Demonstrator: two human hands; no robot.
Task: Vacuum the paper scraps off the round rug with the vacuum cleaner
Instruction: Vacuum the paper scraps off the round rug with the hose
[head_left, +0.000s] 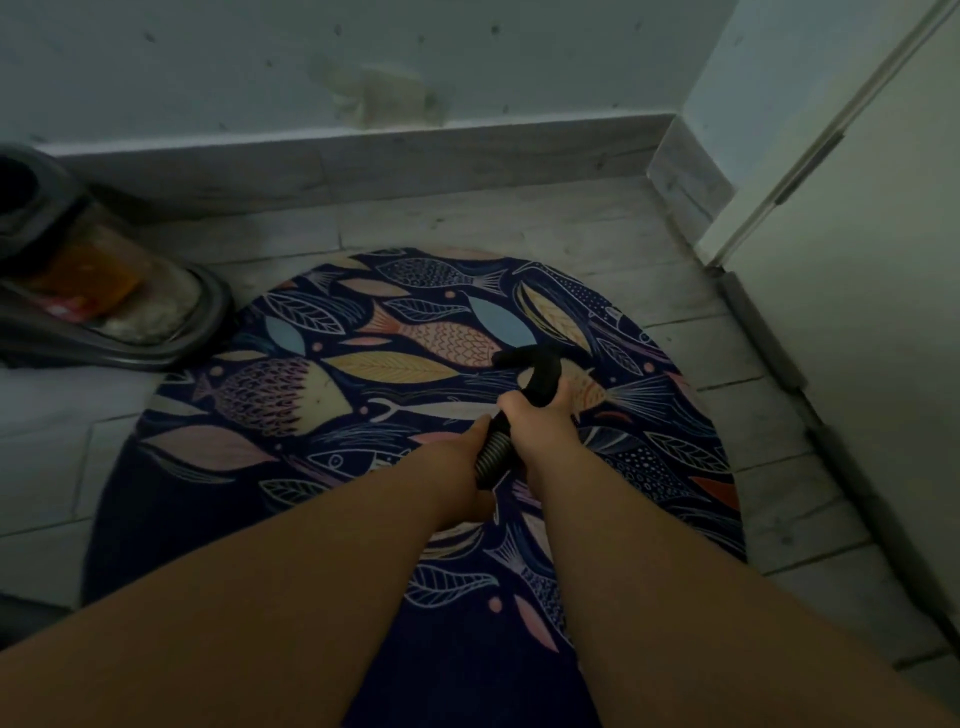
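My left hand (457, 465) grips the ribbed, likely floppy hose (491, 453); my right hand (537, 415) grips its stiffer black handle (543, 373) above the rug's (291, 395) middle.

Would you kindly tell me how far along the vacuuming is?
No scraps stand out on the patterned rug, though the picture is dim. Left hand and right hand grip the hose over it. Remaining: perhaps a final pass near the vacuum.

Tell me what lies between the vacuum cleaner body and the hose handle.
In the head view, only the round rug lies between the vacuum cleaner body and the hose handle; nothing loose shows on it, though the picture is dim.
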